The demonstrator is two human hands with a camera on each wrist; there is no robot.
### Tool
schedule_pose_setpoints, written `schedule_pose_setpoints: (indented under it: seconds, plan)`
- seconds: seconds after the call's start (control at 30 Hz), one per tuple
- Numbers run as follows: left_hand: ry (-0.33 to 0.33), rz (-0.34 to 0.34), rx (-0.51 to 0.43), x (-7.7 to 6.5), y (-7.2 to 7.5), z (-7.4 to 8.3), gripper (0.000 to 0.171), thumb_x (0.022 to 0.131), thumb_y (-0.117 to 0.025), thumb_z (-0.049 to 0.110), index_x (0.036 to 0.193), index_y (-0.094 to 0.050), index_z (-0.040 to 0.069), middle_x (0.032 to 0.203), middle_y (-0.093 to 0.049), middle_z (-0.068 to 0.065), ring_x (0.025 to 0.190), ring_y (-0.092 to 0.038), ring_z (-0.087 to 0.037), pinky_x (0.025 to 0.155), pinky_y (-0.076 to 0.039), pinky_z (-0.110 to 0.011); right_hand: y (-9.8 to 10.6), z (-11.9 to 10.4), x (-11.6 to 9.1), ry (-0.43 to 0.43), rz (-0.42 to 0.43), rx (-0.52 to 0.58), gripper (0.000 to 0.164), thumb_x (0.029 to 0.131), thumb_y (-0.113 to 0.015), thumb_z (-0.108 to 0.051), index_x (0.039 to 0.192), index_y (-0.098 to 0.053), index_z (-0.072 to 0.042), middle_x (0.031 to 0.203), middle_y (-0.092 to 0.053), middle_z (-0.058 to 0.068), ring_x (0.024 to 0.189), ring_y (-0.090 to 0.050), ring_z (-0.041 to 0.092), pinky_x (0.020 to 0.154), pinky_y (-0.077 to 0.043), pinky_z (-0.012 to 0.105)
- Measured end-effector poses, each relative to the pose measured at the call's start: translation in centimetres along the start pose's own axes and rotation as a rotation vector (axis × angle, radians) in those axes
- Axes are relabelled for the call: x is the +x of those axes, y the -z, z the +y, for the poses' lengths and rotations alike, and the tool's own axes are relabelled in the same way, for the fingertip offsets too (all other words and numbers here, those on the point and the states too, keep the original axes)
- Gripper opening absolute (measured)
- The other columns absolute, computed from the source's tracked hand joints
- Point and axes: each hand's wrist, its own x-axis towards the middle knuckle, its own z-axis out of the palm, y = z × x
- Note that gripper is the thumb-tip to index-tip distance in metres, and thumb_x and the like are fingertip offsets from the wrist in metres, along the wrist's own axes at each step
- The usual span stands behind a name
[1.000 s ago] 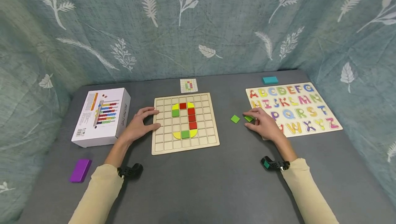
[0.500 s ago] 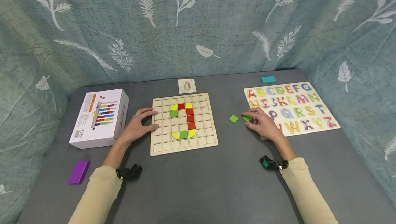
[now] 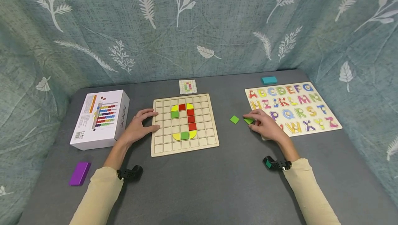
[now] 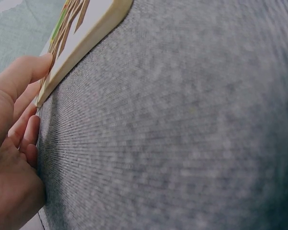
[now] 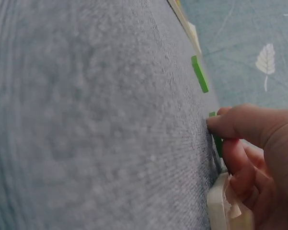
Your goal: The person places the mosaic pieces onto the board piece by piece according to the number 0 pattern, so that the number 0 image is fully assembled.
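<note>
A wooden grid board (image 3: 159, 142) lies in the middle of the table, with red, green and yellow tiles set in a rounded shape. At its left edge my left hand (image 3: 139, 127) rests with thumb and fingertips spread apart; in the left wrist view the thumb (image 4: 36, 67) touches the rim. My right hand (image 3: 264, 124) pinches a green square tile (image 3: 248, 120) between thumb and fingers, low by the tabletop. Another green tile (image 3: 234, 119) lies just left of it. Behind the board is a small pattern card (image 3: 188, 86).
A wooden alphabet puzzle (image 3: 298, 109) lies under and beyond the right hand. Behind it is a teal block (image 3: 269, 80). To the left stand a white abacus box (image 3: 99, 119) and a purple block (image 3: 79, 173). A patterned curtain (image 3: 168, 45) backs the table.
The view shifts slightly, so everything sits a little further left than a second ago. Both hands keep their places at the board and the green tile.
</note>
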Motion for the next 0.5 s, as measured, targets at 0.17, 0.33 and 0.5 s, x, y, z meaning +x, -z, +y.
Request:
schedule_pose_setpoints:
  seconds: [0.17, 0.33, 0.5]
  plan:
    - [-0.001, 0.001, -0.003, -0.02, 0.06, 0.00, 0.062, 0.088, -0.071, 0.023, 0.141, -0.047, 0.002, 0.157, -0.023, -0.018, 0.146, -0.011, -0.046, 0.113, -0.016, -0.065, -0.03, -0.16, 0.00, 0.008, 0.008, 0.009, 0.036, 0.094, -0.060, -0.003, 0.129, -0.062, -0.003, 0.127, -0.050, 0.017, 0.080, -0.052, 0.013, 0.070, -0.045, 0.022]
    - [-0.005, 0.002, -0.003, 0.02, 0.15, 0.03, 0.061, 0.089, -0.071, 0.023, 0.141, -0.047, 0.002, 0.157, -0.023, -0.017, 0.146, -0.011, -0.045, 0.114, -0.015, -0.065, -0.08, -0.24, 0.04, 0.018, 0.025, 0.007, 0.033, 0.093, -0.062, -0.003, 0.126, -0.064, -0.002, 0.121, -0.051, 0.017, 0.080, -0.051, 0.014, 0.070, -0.044, 0.022]
    - [0.004, -0.008, -0.007, 0.00, 0.18, 0.09, 0.062, 0.089, -0.070, 0.024, 0.142, -0.047, 0.003, 0.157, -0.021, -0.018, 0.146, -0.009, -0.046, 0.113, -0.015, -0.066, -0.21, -0.19, -0.02, 0.014, 0.063, 0.009, 0.032, 0.090, -0.066, -0.005, 0.122, -0.066, -0.004, 0.113, -0.054, 0.015, 0.076, -0.048, 0.010, 0.066, -0.043, 0.020]
